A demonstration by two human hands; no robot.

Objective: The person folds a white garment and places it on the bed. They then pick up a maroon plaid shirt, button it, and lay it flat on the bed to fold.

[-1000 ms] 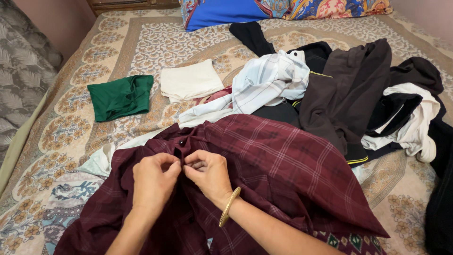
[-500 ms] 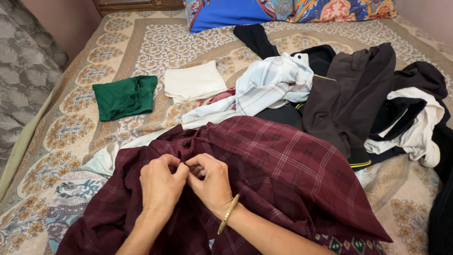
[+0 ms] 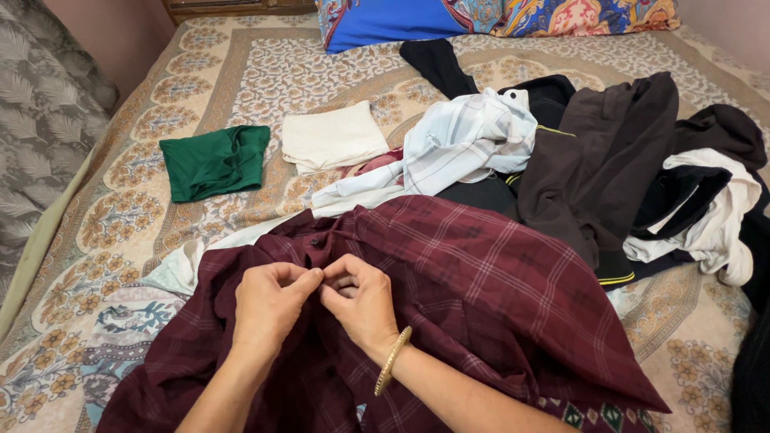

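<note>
Both forearms angle in from six o'clock; the left hand and right hand meet fingertip to fingertip, pinching, knuckles up.

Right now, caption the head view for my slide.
Both hands, left hand and right hand, pinch a maroon plaid shirt's button placket on a bed.
</note>
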